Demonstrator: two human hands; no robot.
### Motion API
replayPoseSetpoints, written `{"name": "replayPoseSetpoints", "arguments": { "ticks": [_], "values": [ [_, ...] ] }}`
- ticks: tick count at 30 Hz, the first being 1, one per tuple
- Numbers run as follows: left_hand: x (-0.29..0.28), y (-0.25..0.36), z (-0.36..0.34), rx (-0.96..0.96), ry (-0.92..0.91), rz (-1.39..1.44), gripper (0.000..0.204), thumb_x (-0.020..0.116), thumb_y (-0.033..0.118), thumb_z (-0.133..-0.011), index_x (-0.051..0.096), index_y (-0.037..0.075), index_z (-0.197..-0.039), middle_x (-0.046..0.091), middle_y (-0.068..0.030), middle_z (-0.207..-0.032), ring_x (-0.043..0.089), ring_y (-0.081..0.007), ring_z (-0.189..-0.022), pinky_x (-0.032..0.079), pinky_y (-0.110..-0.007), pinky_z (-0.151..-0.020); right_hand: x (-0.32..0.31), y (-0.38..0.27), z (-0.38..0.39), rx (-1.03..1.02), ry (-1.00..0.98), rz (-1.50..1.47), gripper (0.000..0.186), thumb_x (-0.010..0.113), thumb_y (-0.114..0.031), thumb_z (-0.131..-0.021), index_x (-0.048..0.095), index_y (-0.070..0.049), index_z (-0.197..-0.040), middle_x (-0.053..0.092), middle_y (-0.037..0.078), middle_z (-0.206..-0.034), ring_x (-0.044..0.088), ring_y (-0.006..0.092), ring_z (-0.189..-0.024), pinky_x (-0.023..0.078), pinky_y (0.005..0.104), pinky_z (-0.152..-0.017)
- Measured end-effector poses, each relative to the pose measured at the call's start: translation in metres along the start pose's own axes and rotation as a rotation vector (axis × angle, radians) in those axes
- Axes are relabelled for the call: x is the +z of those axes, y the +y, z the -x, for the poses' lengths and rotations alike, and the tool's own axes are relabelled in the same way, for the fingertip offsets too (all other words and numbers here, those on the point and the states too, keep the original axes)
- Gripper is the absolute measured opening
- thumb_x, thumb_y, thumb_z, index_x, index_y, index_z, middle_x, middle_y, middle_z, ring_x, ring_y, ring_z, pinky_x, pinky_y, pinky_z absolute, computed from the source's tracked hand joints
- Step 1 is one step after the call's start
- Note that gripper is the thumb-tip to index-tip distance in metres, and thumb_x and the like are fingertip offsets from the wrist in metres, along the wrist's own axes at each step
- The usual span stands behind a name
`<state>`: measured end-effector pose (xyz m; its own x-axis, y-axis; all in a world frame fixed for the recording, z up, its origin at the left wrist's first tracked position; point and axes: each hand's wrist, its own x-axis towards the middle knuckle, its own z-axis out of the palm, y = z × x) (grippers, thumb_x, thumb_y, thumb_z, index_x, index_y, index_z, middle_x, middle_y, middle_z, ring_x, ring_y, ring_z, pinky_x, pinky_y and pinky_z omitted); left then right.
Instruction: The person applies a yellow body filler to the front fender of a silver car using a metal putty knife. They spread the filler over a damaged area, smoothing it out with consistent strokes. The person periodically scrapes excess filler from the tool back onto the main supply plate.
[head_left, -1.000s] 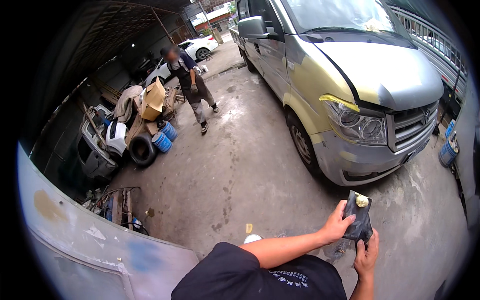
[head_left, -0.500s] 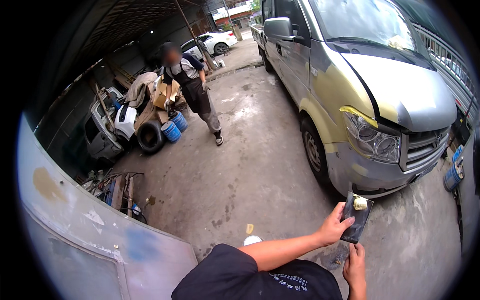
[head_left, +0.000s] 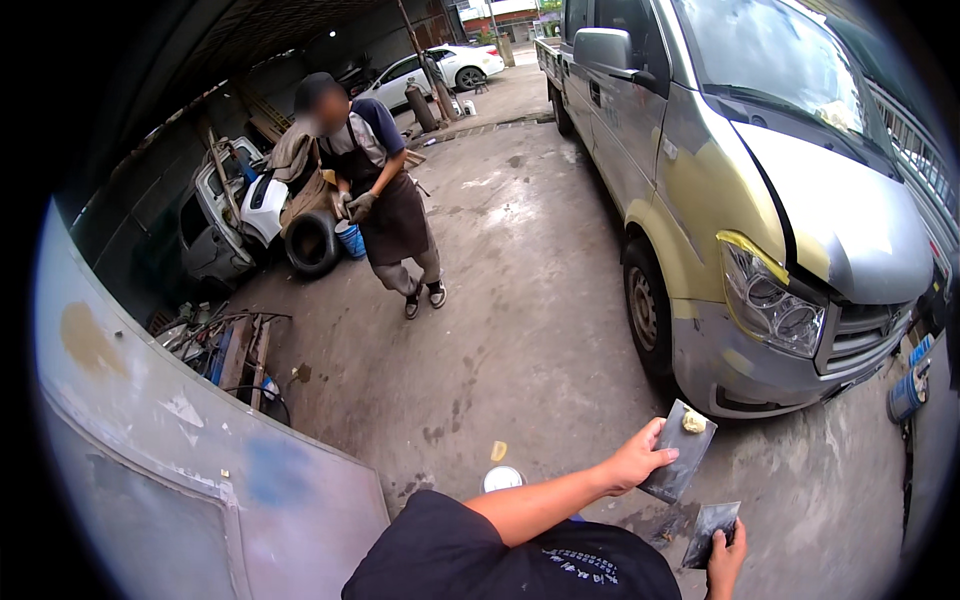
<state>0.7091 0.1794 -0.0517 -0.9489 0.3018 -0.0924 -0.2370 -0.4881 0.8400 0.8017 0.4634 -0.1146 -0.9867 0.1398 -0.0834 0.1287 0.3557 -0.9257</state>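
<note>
My left hand [head_left: 634,460] grips a dark, flat rectangular putty board [head_left: 682,462], thumb on its upper face. A lump of pale yellow putty [head_left: 693,423] sits near the board's far end. Lower down, my right hand [head_left: 730,560] holds a grey, flat spreader blade [head_left: 710,530] by its right side, thumb across its face. A gap separates the blade from the board. Beyond both hands stands a silver truck [head_left: 745,320] with yellowish filler patches on its fender and yellow tape along the headlight.
A co-worker [head_left: 385,190] in a dark apron and gloves stands at left centre. Behind are a tyre [head_left: 312,243] and a blue bucket [head_left: 350,240]. A patched grey panel [head_left: 300,470] fills the lower left. A white-topped can [head_left: 503,479] stands beside my left arm.
My right hand and the spreader have come away from the putty board's lower end, and the blade now shows. The co-worker has stepped closer and brought both gloved hands together.
</note>
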Motion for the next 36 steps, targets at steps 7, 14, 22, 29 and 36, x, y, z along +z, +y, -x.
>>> {"name": "replayPoseSetpoints", "arguments": {
  "ticks": [7, 14, 22, 29, 36],
  "values": [
    [-0.026, 0.008, 0.007, -0.033, 0.029, 0.038, 0.040, 0.055, 0.005, -0.093, 0.038, 0.005, -0.130, 0.054, -0.0060, -0.120, 0.052, -0.0122, -0.110, 0.043, -0.032, -0.096, 0.028, -0.001, -0.012, 0.046, -0.030, -0.106, 0.042, 0.053, 0.001, -0.085, 0.048, 0.009, -0.126, 0.060, 0.016, -0.113, 0.058, 0.0198, -0.101, 0.044, 0.0317, -0.092],
    [-0.044, 0.010, 0.006, -0.002, 0.050, 0.056, 0.042, 0.056, 0.006, -0.093, 0.038, 0.004, -0.130, 0.054, -0.0053, -0.119, 0.050, -0.0119, -0.111, 0.042, -0.032, -0.097, 0.038, -0.019, -0.031, 0.035, -0.090, -0.064, 0.044, 0.052, 0.001, -0.085, 0.046, 0.008, -0.129, 0.060, 0.015, -0.114, 0.057, 0.0201, -0.103, 0.042, 0.0312, -0.093],
    [-0.048, 0.017, 0.005, -0.009, 0.048, 0.112, 0.040, 0.052, 0.005, -0.095, 0.037, 0.003, -0.132, 0.052, -0.0045, -0.121, 0.049, -0.0102, -0.111, 0.041, -0.030, -0.098, 0.066, -0.076, -0.032, 0.046, -0.034, -0.152, 0.043, 0.049, 0.003, -0.084, 0.051, 0.002, -0.127, 0.061, 0.010, -0.104, 0.056, 0.0157, -0.091, 0.043, 0.0278, -0.085],
    [-0.047, 0.008, 0.001, -0.010, 0.016, 0.118, 0.037, 0.049, 0.007, -0.097, 0.037, 0.003, -0.131, 0.053, -0.0046, -0.120, 0.050, -0.0092, -0.109, 0.043, -0.029, -0.096, 0.058, -0.040, -0.047, 0.073, -0.200, 0.058, 0.022, 0.050, 0.001, -0.085, 0.062, 0.004, -0.103, 0.064, 0.008, -0.097, 0.057, 0.0140, -0.089, 0.044, 0.0265, -0.081],
    [-0.047, -0.002, 0.003, 0.017, 0.044, 0.124, 0.035, 0.046, 0.005, -0.097, 0.038, 0.001, -0.130, 0.051, -0.0045, -0.121, 0.046, -0.0084, -0.111, 0.038, -0.028, -0.098, 0.056, -0.040, -0.048, 0.105, -0.240, 0.111, 0.021, 0.052, -0.004, -0.088, 0.062, 0.005, -0.104, 0.064, 0.008, -0.098, 0.057, 0.0138, -0.091, 0.044, 0.0265, -0.083]
  ]
}}
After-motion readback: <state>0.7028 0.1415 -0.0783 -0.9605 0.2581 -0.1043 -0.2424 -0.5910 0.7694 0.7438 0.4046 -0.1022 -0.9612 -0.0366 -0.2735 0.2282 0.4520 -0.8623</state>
